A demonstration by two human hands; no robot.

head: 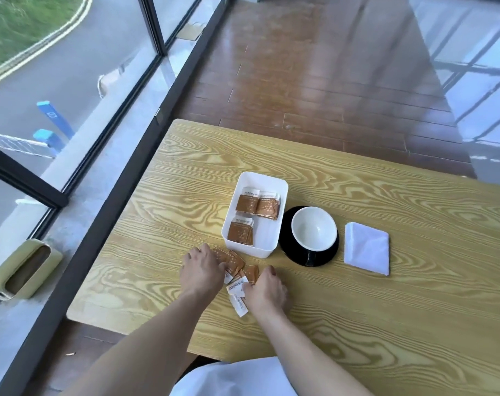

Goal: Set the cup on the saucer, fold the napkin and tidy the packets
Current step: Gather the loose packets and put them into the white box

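Observation:
A white cup (314,228) stands on a black saucer (309,260) in the middle of the wooden table (386,281). To its right lies a folded white napkin (367,250). Left of the saucer a white box (271,181) holds several brown and white packets (257,205). More loose packets (237,274) lie scattered in front of the box. My left hand (203,270) lies over the left side of the loose packets with curled fingers. My right hand (267,290) grips packets at their right side.
A tall window with dark frames (106,155) runs along the table's left edge. A pale green container (23,270) sits on the sill below. Wooden floor (329,67) lies beyond the table's far edge.

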